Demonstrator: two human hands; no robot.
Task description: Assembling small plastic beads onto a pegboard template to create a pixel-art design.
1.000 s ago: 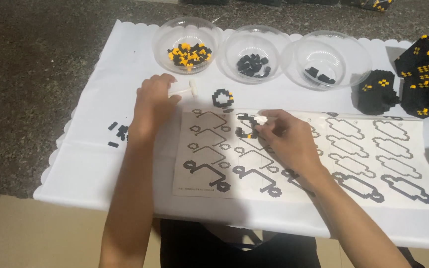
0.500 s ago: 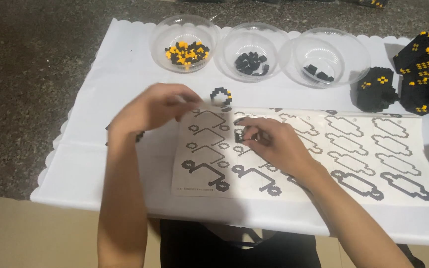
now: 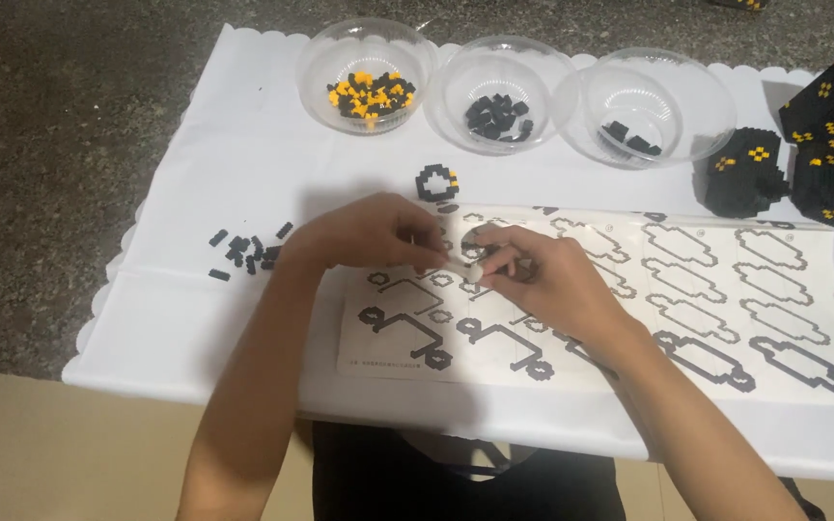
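left hand (image 3: 369, 232): over the top-left of the sheet (image 3: 784, 367), fingers curled narrow, tips pinched onto a small white piece (image 3: 475, 273); exact grip partly hidden by the knuckles.
right hand (image 3: 542, 280): just right of the left, fingertips meeting it at the same white piece; fingers bent and close together, pinching.
white piece: between both hands' fingertips, just above the sheet's upper-left diagrams; too small to tell its shape.
ring (image 3: 436, 182): small black brick ring with one yellow spot, flat on the cloth (image 3: 243, 145), just above the hands, apart from them.
loose bricks (image 3: 243, 251): a scatter of black bits on the cloth, left of the left wrist, near but not touching.
sheet: white printed page of black outline diagrams, flat on the cloth, running from under the hands out to the right.
left bowl (image 3: 311, 68): clear, holds yellow and black bricks.
middle bowl (image 3: 456, 87): clear, holds black bricks.
right bowl (image 3: 707, 96): clear, a few black bricks at the bottom.
bowls: in a row along the far edge of the cloth, touching or nearly so.
black blocks (image 3: 813, 145): built black shapes with yellow dots, far right, above the sheet's top-right corner, partly cut by the frame.
cloth: white, scalloped edge, over a dark speckled surface.
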